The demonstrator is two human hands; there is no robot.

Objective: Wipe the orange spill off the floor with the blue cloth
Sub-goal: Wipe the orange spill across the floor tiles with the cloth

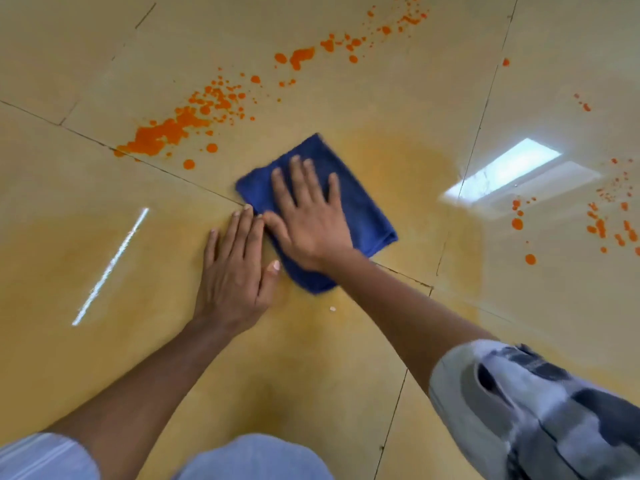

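A folded blue cloth [360, 206] lies flat on the beige tiled floor [69, 57] in the middle of the view. My right hand [308, 216] presses down on it with straight, spread fingers. My left hand [235, 268] rests flat on the bare floor just left of the cloth, its fingertips touching the cloth's edge. A thick orange spill [162, 135] sits up and to the left of the cloth, with a trail of orange drops [301, 57] running to the top right. More orange spots [599, 226] dot the floor at the right edge.
A faint yellow-orange smear [398, 161] covers the tiles around and below the cloth. Dark grout lines cross the floor. Bright window reflections [502, 171] shine on the right and a thin one [110, 265] on the left. My knees show at the bottom edge.
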